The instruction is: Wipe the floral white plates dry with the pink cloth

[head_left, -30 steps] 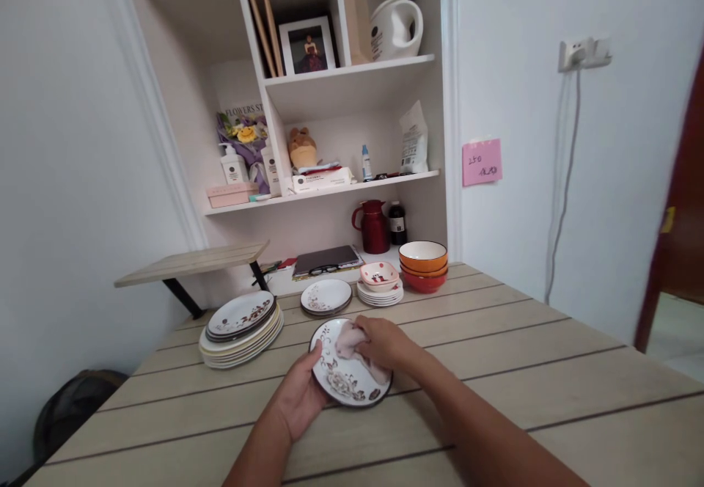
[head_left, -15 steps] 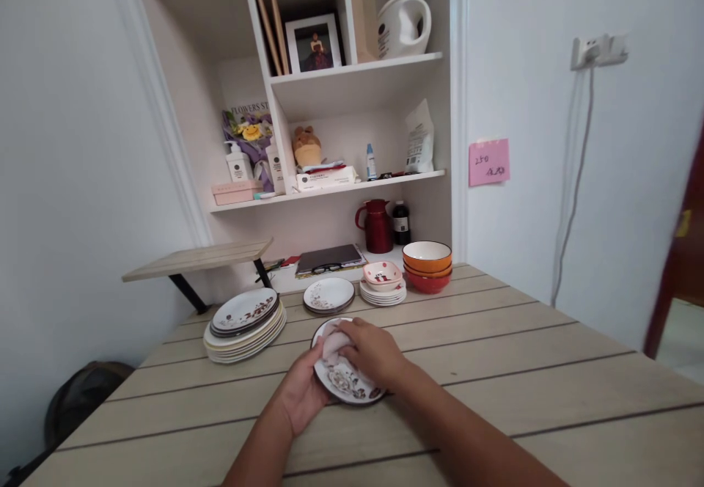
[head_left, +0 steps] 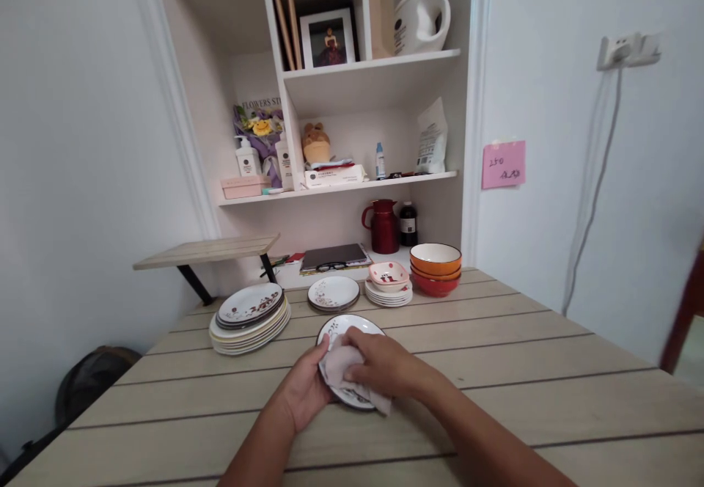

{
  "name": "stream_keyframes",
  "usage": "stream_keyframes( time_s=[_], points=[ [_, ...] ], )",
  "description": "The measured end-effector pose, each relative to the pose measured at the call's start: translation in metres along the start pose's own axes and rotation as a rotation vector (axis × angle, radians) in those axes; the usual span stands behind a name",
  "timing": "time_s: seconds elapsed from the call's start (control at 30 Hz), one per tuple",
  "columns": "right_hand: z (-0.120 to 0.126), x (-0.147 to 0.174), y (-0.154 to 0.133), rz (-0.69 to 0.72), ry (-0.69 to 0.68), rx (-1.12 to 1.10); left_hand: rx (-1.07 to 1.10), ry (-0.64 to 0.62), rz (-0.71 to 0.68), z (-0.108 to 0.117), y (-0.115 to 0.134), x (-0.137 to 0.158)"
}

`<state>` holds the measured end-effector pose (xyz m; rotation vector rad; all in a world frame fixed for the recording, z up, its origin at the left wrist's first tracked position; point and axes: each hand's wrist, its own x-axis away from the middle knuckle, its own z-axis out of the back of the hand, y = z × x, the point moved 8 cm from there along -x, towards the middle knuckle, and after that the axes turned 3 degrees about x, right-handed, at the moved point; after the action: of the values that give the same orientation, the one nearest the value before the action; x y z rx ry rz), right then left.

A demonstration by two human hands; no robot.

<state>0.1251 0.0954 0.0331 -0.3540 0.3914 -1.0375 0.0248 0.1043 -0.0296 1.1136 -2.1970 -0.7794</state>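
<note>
A white plate [head_left: 357,323] with a dark rim and brown floral print is tilted slightly above the wooden table. My left hand [head_left: 308,386] grips its left edge, thumb on top and the other fingers hidden beneath. Bunched in my right hand [head_left: 382,362] is a pale cloth or tissue [head_left: 342,364], pressed against the face of the plate, with one end hanging over the near rim. Just beyond stands a short stack of similar floral plates [head_left: 333,293].
A taller plate stack [head_left: 250,322] stands at left, beside a small raised shelf [head_left: 206,251]. Farther right are small white dishes under a pink patterned bowl [head_left: 388,274], then orange and red bowls [head_left: 435,271]. Behind sit a closed laptop [head_left: 336,256] and red jug [head_left: 383,226].
My right hand has swept the cloth toward me over the plate, and more of the cloth shows. The left hand keeps its hold. The view has shifted slightly.
</note>
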Motion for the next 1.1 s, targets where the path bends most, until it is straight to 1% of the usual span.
stream_keyframes(
  time_s=[0.07,0.13,0.2,0.27,0.37,0.43,0.5,0.6,0.67,0.77,0.87,0.93,1.0,1.03,1.1],
  points=[
    [-0.001,-0.002,-0.011,0.060,0.080,-0.104,0.034,-0.033,-0.004,-0.003,0.002,0.000],
    [-0.001,-0.005,-0.015,0.073,0.159,-0.172,0.069,-0.054,-0.029,-0.006,0.004,0.000],
    [0.000,-0.009,-0.011,0.017,0.224,-0.214,0.086,-0.067,-0.042,-0.009,0.006,0.001],
    [0.003,-0.013,0.000,-0.074,0.277,-0.219,0.073,-0.065,-0.020,-0.010,0.004,0.002],
    [0.012,-0.014,0.019,-0.206,0.324,-0.099,0.046,-0.036,0.013,-0.009,0.001,0.003],
    [0.019,-0.013,0.030,-0.259,0.299,0.014,0.052,-0.034,0.010,-0.009,0.001,0.004],
    [0.021,-0.011,0.039,-0.278,0.215,0.069,0.066,-0.044,0.003,-0.008,0.002,0.004],
    [0.019,-0.007,0.044,-0.238,0.091,0.055,0.058,-0.043,0.002,-0.006,0.002,0.003],
    [0.017,-0.005,0.041,-0.213,0.058,0.045,0.040,-0.035,0.012,-0.004,0.001,0.003],
    [0.012,-0.004,0.033,-0.213,0.074,0.052,0.047,-0.055,0.017,-0.002,0.000,0.001],
    [0.006,-0.008,0.020,-0.164,0.158,0.005,0.060,-0.078,0.019,-0.001,0.000,-0.001],
    [0.005,-0.010,0.013,-0.132,0.227,-0.046,0.057,-0.068,0.008,0.001,0.000,-0.003],
    [0.006,-0.011,0.011,-0.117,0.266,-0.098,0.051,-0.043,-0.007,0.003,0.001,-0.003],
    [0.007,-0.011,0.011,-0.110,0.264,-0.130,0.048,-0.032,-0.010,0.003,0.001,-0.003],
    [0.009,-0.009,0.011,-0.077,0.207,-0.197,0.047,-0.029,-0.012,0.001,0.001,-0.002]
  ],
)
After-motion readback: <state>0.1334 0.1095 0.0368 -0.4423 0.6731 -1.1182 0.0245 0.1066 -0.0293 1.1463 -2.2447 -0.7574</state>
